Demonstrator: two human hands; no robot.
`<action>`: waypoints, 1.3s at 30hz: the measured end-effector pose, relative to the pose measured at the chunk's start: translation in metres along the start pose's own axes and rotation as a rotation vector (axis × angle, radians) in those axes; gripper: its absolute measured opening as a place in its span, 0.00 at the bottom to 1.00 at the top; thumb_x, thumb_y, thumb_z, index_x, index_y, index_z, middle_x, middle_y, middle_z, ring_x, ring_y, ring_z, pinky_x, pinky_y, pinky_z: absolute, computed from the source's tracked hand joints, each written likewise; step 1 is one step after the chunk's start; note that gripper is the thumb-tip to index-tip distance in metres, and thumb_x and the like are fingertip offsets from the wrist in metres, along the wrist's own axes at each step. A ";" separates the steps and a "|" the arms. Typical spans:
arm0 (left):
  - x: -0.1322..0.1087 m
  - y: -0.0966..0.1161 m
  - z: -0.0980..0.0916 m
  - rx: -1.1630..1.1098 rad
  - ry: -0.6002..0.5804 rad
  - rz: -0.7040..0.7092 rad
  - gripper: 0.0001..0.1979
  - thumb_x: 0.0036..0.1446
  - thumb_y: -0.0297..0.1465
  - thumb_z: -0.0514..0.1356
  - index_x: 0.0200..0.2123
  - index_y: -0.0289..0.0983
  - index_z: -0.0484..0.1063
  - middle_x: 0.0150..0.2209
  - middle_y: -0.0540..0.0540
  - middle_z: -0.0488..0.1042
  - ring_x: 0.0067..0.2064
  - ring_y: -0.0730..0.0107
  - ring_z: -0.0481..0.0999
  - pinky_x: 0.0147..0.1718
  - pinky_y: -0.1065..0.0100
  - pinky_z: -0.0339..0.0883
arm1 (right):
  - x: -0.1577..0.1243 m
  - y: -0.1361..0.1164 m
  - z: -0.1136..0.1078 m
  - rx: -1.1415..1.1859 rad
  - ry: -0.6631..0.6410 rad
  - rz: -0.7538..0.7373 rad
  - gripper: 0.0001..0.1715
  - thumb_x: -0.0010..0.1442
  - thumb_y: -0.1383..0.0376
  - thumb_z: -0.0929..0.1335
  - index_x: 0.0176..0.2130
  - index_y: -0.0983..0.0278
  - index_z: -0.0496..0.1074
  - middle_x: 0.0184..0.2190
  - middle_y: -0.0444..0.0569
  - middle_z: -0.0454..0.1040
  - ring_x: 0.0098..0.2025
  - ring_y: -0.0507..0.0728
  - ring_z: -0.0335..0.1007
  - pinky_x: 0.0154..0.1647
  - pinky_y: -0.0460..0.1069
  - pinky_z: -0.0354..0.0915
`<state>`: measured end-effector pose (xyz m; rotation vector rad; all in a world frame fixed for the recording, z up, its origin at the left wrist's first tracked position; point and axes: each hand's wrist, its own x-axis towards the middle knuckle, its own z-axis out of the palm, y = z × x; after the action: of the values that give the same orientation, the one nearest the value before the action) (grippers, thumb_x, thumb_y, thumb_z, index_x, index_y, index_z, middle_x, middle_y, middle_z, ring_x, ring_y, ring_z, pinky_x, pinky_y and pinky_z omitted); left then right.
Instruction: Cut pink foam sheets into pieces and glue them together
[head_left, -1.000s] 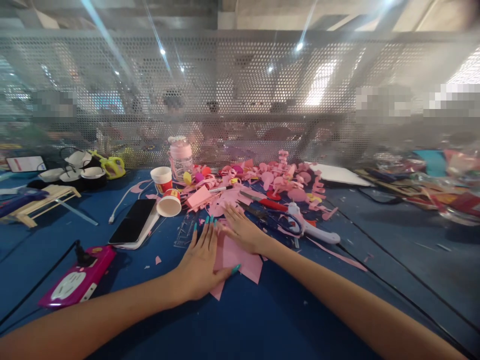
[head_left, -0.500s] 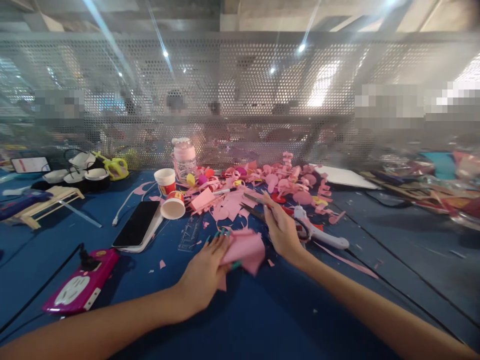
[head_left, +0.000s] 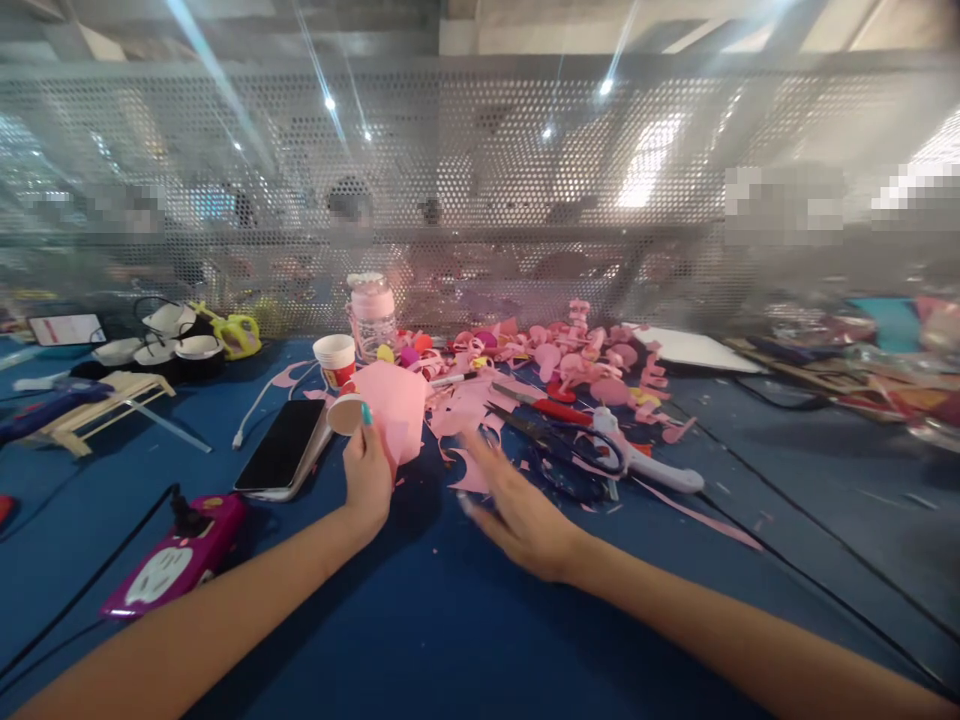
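Note:
My left hand (head_left: 369, 480) pinches a pink sheet (head_left: 400, 408) by its lower left edge and holds it raised above the table. A paper cup (head_left: 345, 414) lying on its side shows just left of my thumb. My right hand (head_left: 529, 515) has its fingers apart and holds nothing; the fingertips are a little blurred. Beyond it, dark-handled scissors (head_left: 551, 437) lie beside a red-handled tool (head_left: 556, 409) and a white glue gun (head_left: 652, 466). Pink cutouts and scraps (head_left: 459, 412) are heaped behind both hands.
A phone (head_left: 281, 447), a magenta power strip (head_left: 176, 560) with cables, and an upright paper cup (head_left: 334, 358) are on the left. A pink-lidded jar (head_left: 373, 318) stands at the back, before a perforated metal screen (head_left: 495, 170). White board (head_left: 694, 348) lies back right.
My left hand has lifted the pink sheet off the table, up and to the left. My right hand has moved back from the scissors toward me, its fingers spread.

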<state>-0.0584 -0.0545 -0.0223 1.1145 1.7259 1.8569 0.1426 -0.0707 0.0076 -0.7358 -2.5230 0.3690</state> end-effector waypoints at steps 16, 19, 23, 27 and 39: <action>-0.004 0.007 -0.001 -0.030 -0.035 0.000 0.21 0.58 0.43 0.47 0.38 0.33 0.71 0.34 0.43 0.73 0.40 0.63 0.71 0.41 0.67 0.62 | 0.098 0.129 0.012 -0.137 -0.292 0.065 0.28 0.63 0.55 0.54 0.60 0.59 0.51 0.61 0.46 0.51 0.62 0.55 0.48 0.62 0.54 0.43; -0.005 0.009 -0.001 -0.015 -0.044 -0.007 0.21 0.58 0.42 0.47 0.41 0.32 0.70 0.39 0.41 0.73 0.44 0.61 0.70 0.44 0.66 0.61 | 0.117 0.158 0.011 -0.132 -0.285 0.093 0.30 0.63 0.54 0.54 0.59 0.65 0.54 0.60 0.51 0.55 0.62 0.57 0.48 0.62 0.55 0.42; -0.007 0.014 -0.002 0.027 -0.053 -0.007 0.22 0.59 0.41 0.46 0.44 0.31 0.68 0.43 0.39 0.72 0.45 0.61 0.69 0.45 0.66 0.60 | 0.133 0.188 0.008 -0.104 -0.278 0.129 0.31 0.62 0.54 0.56 0.58 0.68 0.56 0.59 0.52 0.56 0.62 0.57 0.47 0.62 0.54 0.40; -0.008 0.018 -0.003 0.072 -0.058 0.024 0.23 0.59 0.42 0.45 0.42 0.31 0.69 0.39 0.39 0.73 0.42 0.61 0.70 0.41 0.66 0.62 | 0.142 0.198 -0.002 -0.068 -0.250 0.194 0.29 0.61 0.55 0.57 0.58 0.65 0.57 0.60 0.50 0.56 0.61 0.57 0.49 0.61 0.55 0.44; -0.015 0.021 -0.006 0.263 -0.136 0.211 0.21 0.61 0.40 0.44 0.39 0.33 0.71 0.38 0.37 0.75 0.40 0.59 0.73 0.39 0.65 0.63 | 0.132 0.135 -0.064 0.094 -0.042 0.465 0.22 0.56 0.55 0.63 0.39 0.69 0.75 0.36 0.54 0.77 0.39 0.60 0.72 0.45 0.54 0.65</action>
<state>-0.0489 -0.0732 -0.0064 1.5414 1.8721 1.6549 0.1365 0.1221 0.0599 -1.2875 -2.3332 0.6584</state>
